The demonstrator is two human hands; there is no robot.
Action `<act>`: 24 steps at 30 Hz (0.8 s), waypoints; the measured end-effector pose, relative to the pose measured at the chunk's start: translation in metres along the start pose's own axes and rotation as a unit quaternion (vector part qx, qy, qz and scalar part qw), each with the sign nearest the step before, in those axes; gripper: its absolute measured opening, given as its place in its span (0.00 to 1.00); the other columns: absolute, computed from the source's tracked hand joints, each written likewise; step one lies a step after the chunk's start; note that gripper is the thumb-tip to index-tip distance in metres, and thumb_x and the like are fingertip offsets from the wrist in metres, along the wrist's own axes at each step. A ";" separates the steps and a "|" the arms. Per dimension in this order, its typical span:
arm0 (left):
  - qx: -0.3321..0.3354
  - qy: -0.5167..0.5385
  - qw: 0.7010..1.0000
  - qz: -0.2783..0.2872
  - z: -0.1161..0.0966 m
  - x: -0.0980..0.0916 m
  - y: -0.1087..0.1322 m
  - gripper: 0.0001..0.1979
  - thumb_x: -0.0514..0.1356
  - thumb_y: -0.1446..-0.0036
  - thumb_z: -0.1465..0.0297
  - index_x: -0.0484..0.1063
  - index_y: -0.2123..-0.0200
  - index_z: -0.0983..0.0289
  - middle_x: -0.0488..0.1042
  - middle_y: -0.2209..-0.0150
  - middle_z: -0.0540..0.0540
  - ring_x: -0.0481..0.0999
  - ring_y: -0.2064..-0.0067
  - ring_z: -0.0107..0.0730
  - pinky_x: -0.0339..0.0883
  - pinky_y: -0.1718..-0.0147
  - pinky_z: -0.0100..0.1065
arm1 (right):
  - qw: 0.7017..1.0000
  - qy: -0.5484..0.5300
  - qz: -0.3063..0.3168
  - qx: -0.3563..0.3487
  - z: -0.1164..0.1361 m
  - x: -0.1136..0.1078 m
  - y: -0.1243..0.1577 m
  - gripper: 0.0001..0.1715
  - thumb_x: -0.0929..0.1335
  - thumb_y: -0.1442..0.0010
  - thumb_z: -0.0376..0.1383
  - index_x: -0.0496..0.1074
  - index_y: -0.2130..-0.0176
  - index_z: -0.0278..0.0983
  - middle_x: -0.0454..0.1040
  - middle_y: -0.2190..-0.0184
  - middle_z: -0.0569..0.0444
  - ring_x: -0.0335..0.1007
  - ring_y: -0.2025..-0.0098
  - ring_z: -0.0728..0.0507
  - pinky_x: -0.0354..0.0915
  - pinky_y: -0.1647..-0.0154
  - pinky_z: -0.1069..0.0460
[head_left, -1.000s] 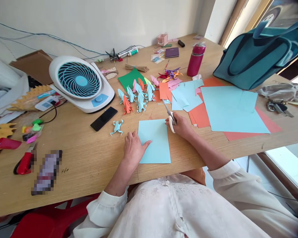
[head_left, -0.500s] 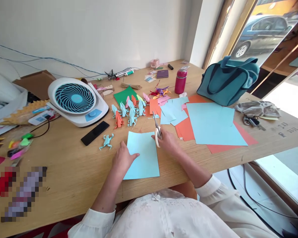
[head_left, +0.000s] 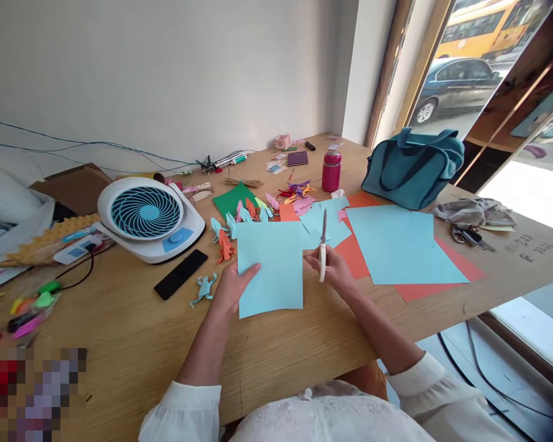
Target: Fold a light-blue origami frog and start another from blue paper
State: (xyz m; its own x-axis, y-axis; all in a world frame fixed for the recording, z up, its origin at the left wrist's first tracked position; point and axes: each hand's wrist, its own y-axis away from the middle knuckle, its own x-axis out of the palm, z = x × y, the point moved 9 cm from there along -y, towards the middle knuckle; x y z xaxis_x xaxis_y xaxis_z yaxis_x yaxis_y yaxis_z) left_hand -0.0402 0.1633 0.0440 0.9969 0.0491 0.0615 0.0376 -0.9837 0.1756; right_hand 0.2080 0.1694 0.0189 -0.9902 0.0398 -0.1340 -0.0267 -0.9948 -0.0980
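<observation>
My left hand point(head_left: 234, 285) grips the left edge of a light blue sheet of paper point(head_left: 271, 276), thumb in front and fingers hidden behind. The sheet is lifted off the table and faces me. Just to its right, my right hand point(head_left: 330, 270) is closed round the white handles of a pair of scissors point(head_left: 323, 252), whose blades point up and away and look shut. Behind the sheet stand several folded paper frogs, partly hidden, one of them orange point(head_left: 225, 247). Another light blue paper frog point(head_left: 204, 288) lies left of my left hand.
A white fan point(head_left: 150, 212) and a black phone point(head_left: 181, 274) are on the left. Light blue paper point(head_left: 405, 245) lies over orange sheets on the right, near a teal bag point(head_left: 412, 169) and keys point(head_left: 472, 237). A pink bottle point(head_left: 331, 172) stands at the back.
My left hand has raised the blue sheet from the table. My right hand has moved away to the right with the scissors, which now point upward. The view has shifted slightly.
</observation>
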 end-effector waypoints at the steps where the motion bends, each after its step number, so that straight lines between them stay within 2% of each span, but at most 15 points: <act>1: 0.009 0.015 1.000 0.001 -0.005 0.001 -0.005 0.29 0.74 0.58 0.63 0.74 0.51 0.63 0.81 0.57 0.56 0.81 0.59 0.40 0.75 0.57 0.38 | 1.000 -0.020 0.015 0.001 0.001 0.001 -0.001 0.21 0.70 0.45 0.52 0.64 0.67 0.39 0.73 0.69 0.53 0.66 0.69 0.46 0.61 0.70 0.51; 4: 0.028 0.032 0.999 -0.011 -0.011 0.003 -0.016 0.27 0.73 0.58 0.64 0.75 0.53 0.64 0.81 0.58 0.56 0.81 0.60 0.40 0.75 0.57 0.39 | 0.997 -0.060 0.057 0.001 0.006 0.009 -0.001 0.21 0.69 0.44 0.52 0.65 0.65 0.38 0.73 0.67 0.53 0.67 0.67 0.46 0.63 0.67 0.50; 7: 0.031 0.052 0.998 -0.013 -0.010 0.008 -0.024 0.26 0.73 0.59 0.63 0.76 0.55 0.66 0.82 0.61 0.57 0.81 0.61 0.43 0.75 0.58 0.41 | 0.995 -0.076 0.064 0.010 0.012 0.017 0.000 0.20 0.71 0.46 0.49 0.64 0.64 0.39 0.69 0.70 0.56 0.65 0.68 0.47 0.63 0.67 0.50; 11: -0.010 0.129 0.990 0.052 -0.017 0.022 -0.039 0.26 0.75 0.62 0.65 0.77 0.57 0.66 0.82 0.60 0.59 0.81 0.59 0.46 0.75 0.57 0.43 | 0.997 -0.067 0.022 0.009 0.027 0.014 -0.013 0.19 0.74 0.48 0.46 0.64 0.66 0.40 0.62 0.74 0.60 0.56 0.74 0.49 0.57 0.73 0.52; 15: -0.006 0.196 0.974 0.116 -0.036 0.028 -0.058 0.24 0.75 0.62 0.67 0.78 0.58 0.65 0.82 0.60 0.59 0.81 0.57 0.47 0.73 0.53 0.46 | 0.996 -0.032 -0.049 -0.074 0.060 0.000 -0.030 0.16 0.72 0.45 0.45 0.64 0.65 0.41 0.62 0.72 0.59 0.56 0.73 0.48 0.57 0.73 0.51; 18: -0.031 0.205 0.968 0.140 -0.030 0.033 -0.066 0.23 0.76 0.63 0.68 0.79 0.60 0.66 0.82 0.61 0.60 0.81 0.56 0.49 0.72 0.52 0.47 | 0.990 0.001 -0.104 -0.100 0.071 -0.008 -0.035 0.15 0.72 0.45 0.45 0.64 0.64 0.42 0.65 0.69 0.56 0.59 0.71 0.46 0.59 0.72 0.50; 20: -0.049 0.199 0.969 0.140 -0.020 0.035 -0.068 0.24 0.76 0.64 0.68 0.79 0.60 0.66 0.82 0.61 0.60 0.80 0.55 0.50 0.72 0.51 0.48 | 0.988 0.032 -0.119 -0.098 0.070 -0.009 -0.034 0.14 0.71 0.44 0.45 0.64 0.65 0.43 0.66 0.68 0.55 0.61 0.70 0.45 0.61 0.72 0.50; 24: -0.043 0.188 0.976 0.100 -0.012 0.025 -0.074 0.25 0.76 0.63 0.67 0.78 0.58 0.66 0.82 0.59 0.60 0.80 0.54 0.50 0.71 0.50 0.48 | 0.991 0.060 -0.077 -0.092 0.066 -0.004 -0.032 0.14 0.71 0.42 0.47 0.67 0.65 0.42 0.68 0.67 0.54 0.62 0.68 0.44 0.61 0.69 0.48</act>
State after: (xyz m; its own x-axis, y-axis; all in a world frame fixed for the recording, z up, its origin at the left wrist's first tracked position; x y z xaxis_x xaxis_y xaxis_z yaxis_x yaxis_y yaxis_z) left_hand -0.0184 0.2397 0.0442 0.8876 -0.0670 0.4557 -0.1770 -0.9630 0.2032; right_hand 0.2033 0.1950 0.0876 -0.9523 0.2116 -0.2197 -0.1398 -0.9429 -0.3024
